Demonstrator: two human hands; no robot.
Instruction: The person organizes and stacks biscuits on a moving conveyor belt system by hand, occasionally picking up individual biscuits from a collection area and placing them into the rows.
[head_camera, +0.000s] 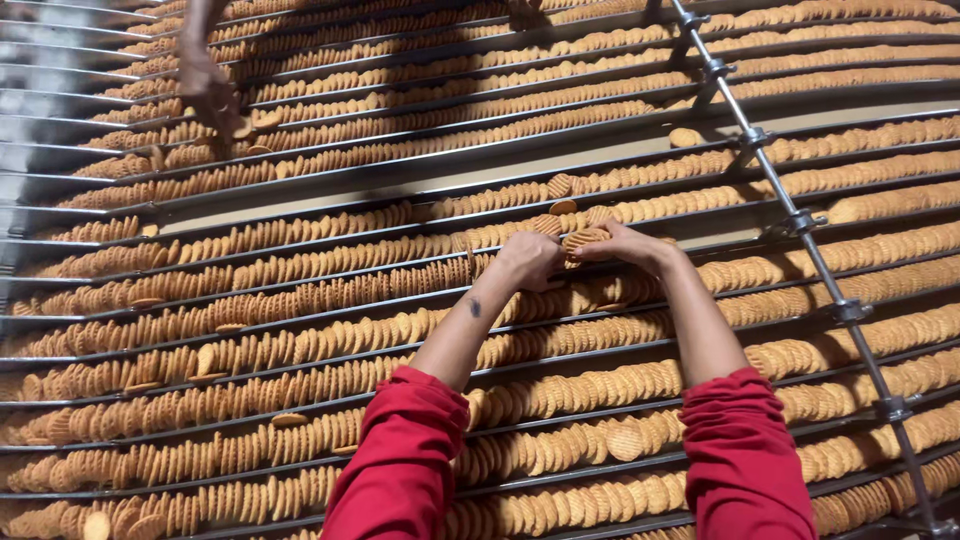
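Item: left hand (527, 260), red sleeve pushed up the forearm. Fingers curled, closed on the biscuits of one row at mid-frame; it rests against the row and touches the right hand's fingertips.

Item: right hand (622, 244), matching red sleeve. Fingers pinched on a round patterned biscuit (583, 240), held face-up just above the row, between the two hands.

Item: rows of biscuits (300, 300), golden-brown, round, ridged, standing on edge and packed tight. They run in long parallel lanes across the whole view, slanting slightly upward to the right.

Item: metal lane dividers (330, 180), thin grey rails, one between each pair of rows.

Item: loose biscuits (560, 185), a few lying flat or tilted on top of the rows just beyond the hands; one more lone biscuit (685, 137) lies on a bare strip farther right.

Item: metal crossbar (800, 220), a rod with clamp fittings, crossing the lanes diagonally from top centre to lower right.

Item: another person's hand (208, 88), upper left, reaching down onto a far row, fingers touching disordered biscuits there; well apart from the red-sleeved pair.
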